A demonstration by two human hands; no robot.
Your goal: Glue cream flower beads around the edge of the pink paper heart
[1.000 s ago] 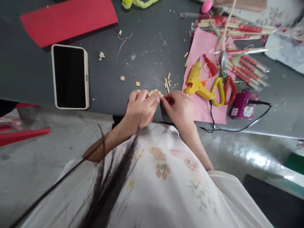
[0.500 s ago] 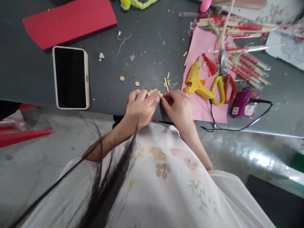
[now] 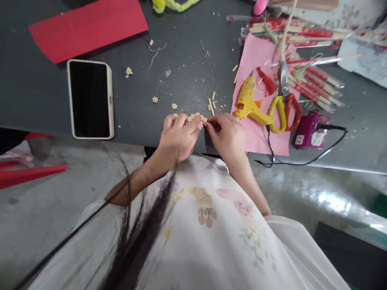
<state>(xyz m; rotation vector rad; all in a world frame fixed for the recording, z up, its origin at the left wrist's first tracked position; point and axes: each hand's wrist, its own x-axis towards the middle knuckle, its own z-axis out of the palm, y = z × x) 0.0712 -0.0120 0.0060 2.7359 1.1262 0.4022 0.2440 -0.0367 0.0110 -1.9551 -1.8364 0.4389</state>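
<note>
My left hand [image 3: 178,139] lies at the table's near edge, fingers curled over and pressing a joined row of small flower-shaped clusters [image 3: 196,116] that look cut from wooden sticks. A bit of pink paper [image 3: 200,125] shows under its index finger. At the right end of that row, my right hand [image 3: 226,132] pinches with thumb and index finger; whatever lies between the tips is hidden. Just beyond the hands are a loose flower cluster [image 3: 174,106], another cluster [image 3: 155,100] and short cut stick pieces [image 3: 211,105].
A phone-like device [image 3: 90,98] and red paper [image 3: 90,28] lie to the left. On the right, pink paper [image 3: 279,143] bears a yellow glue gun [image 3: 249,100] and scissors [image 3: 284,80]. Beside it are a purple box with a black cord [image 3: 311,131] and wrapped chopsticks [image 3: 314,86].
</note>
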